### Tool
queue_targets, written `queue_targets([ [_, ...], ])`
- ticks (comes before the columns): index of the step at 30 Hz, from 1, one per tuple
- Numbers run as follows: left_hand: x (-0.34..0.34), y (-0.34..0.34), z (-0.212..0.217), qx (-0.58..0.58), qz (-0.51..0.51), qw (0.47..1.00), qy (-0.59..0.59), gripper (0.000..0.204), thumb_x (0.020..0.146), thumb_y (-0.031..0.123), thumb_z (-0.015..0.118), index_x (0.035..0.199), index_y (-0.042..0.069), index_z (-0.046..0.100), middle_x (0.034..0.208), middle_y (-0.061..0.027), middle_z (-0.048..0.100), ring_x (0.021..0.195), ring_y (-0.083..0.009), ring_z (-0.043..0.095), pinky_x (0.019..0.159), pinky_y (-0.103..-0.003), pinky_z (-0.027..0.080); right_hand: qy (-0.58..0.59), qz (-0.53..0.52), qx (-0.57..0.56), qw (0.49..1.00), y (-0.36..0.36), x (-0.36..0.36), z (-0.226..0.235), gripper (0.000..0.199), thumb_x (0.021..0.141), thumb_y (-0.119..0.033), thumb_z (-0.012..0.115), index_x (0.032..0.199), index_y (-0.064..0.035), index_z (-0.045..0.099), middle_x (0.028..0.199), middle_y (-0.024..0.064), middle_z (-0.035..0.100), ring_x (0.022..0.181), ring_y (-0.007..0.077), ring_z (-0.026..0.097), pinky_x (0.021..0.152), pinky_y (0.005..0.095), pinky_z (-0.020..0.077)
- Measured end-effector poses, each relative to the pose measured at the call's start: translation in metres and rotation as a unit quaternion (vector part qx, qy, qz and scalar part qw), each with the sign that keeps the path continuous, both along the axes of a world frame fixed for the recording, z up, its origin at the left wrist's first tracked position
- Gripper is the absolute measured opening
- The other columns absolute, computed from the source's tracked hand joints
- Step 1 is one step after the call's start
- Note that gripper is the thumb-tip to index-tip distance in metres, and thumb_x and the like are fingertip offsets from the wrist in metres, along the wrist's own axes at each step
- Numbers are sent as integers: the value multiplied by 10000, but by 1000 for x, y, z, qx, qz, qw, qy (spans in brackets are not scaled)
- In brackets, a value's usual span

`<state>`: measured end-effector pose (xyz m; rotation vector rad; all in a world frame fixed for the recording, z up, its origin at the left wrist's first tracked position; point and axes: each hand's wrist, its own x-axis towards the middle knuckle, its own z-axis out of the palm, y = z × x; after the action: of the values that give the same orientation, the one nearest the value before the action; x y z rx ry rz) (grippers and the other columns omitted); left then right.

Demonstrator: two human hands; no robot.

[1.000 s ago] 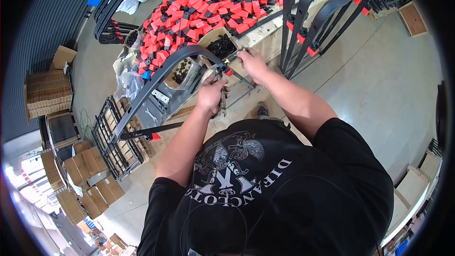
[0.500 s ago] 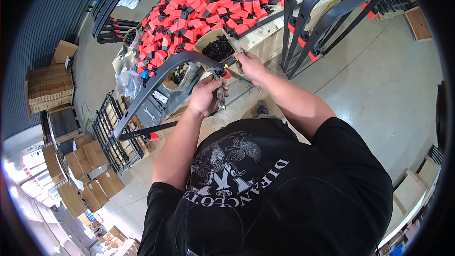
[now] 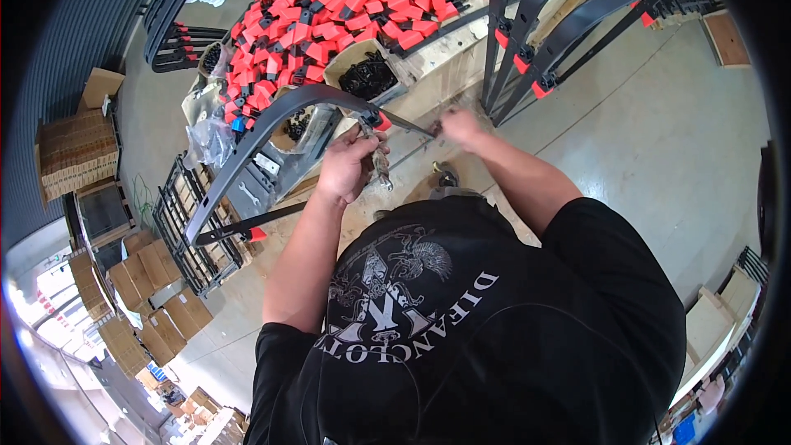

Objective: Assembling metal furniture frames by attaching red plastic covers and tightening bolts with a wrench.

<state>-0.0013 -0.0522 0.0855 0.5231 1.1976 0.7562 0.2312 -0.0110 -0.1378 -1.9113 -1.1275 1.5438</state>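
Note:
My left hand point(image 3: 346, 166) is closed around a metal wrench point(image 3: 381, 171), its ring end sticking out below the fingers. These fingers are also right at the joint of a curved black metal frame point(image 3: 247, 144), beside a small red part point(image 3: 382, 121). From that joint a thin black bar point(image 3: 409, 125) runs to the right. Beyond its far end is my right hand point(image 3: 463, 128), its fingers curled and blurred by motion. Something small and dark shows at those fingertips, too smeared to name.
Red and black plastic caps point(image 3: 329, 16) heap on the workbench behind. Boxes of small black parts point(image 3: 368, 76) stand at its near edge, close to a loose open-end wrench point(image 3: 248, 194). More curved frames point(image 3: 568, 29) lean at the right. Cardboard boxes point(image 3: 82, 152) are stacked left.
My right hand has moved right, away from the joint, and the yellow-marked thing near it no longer shows there. My left hand keeps its grip; the view has shifted slightly.

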Motion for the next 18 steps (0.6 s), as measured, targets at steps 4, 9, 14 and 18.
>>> queue_targets([
  [4, -4, 2, -19, 10, -34, 999, 15, 382, 956, 50, 602, 1329, -8, 543, 1119, -101, 652, 896, -169, 657, 714, -281, 524, 9, -68, -80, 994, -34, 88, -87, 333, 930, -237, 520, 1064, 3, 709, 1125, 255, 694, 995, 376, 689, 800, 476, 555],
  [9, 14, 2, -13, 12, -56, 998, 32, 478, 949, -5, 599, 1409, -16, 471, 1136, -119, 653, 917, -199, 677, 776, -304, 557, -277, 130, -159, 939, -152, 209, -134, 474, 921, -357, 541, 1167, 21, 689, 1243, 274, 651, 1186, 393, 631, 999, 435, 516],
  [14, 8, -18, -41, 50, -42, 991, 113, 333, 944, -37, 559, 1272, -42, 503, 1018, -161, 673, 894, -228, 703, 786, -325, 572, -283, 143, -293, 902, -242, 203, -108, 456, 901, -301, 536, 1139, 59, 684, 1226, 301, 648, 1169, 417, 635, 982, 447, 515],
  [18, 1, -32, -78, 32, -94, 987, 123, 252, 934, -51, 543, 1184, -57, 520, 997, -156, 664, 877, -247, 700, 822, -353, 581, -240, 131, -312, 910, -275, 170, -94, 472, 873, -274, 546, 1204, 40, 670, 1244, 284, 653, 1182, 406, 632, 1002, 451, 505],
])
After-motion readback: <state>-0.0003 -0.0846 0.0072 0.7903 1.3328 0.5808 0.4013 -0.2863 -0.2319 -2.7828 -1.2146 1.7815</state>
